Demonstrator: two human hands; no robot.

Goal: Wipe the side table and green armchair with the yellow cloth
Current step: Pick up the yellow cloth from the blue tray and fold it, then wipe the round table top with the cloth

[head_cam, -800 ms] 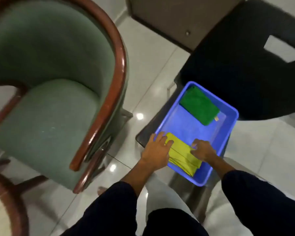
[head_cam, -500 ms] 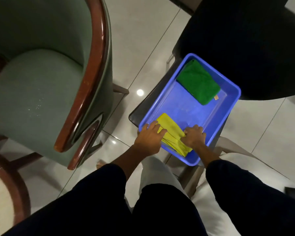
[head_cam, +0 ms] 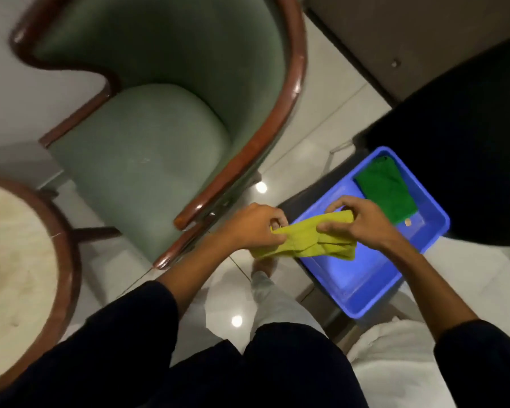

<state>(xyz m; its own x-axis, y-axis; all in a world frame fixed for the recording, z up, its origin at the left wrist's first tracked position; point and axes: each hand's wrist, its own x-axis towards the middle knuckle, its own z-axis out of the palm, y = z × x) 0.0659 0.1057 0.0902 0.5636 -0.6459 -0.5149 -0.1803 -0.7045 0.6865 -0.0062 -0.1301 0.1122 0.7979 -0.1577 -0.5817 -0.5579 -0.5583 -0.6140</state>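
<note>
Yellow cloth (head_cam: 309, 238) at centre frame, held above blue tray's (head_cam: 365, 293) near-left edge. Left hand (head_cam: 255, 228) grip clenched on its left end; right hand (head_cam: 362, 223) grip pinching its right end. Green armchair (head_cam: 159, 136) upper left; round worktop (head_cam: 15, 260) lower left.
</note>
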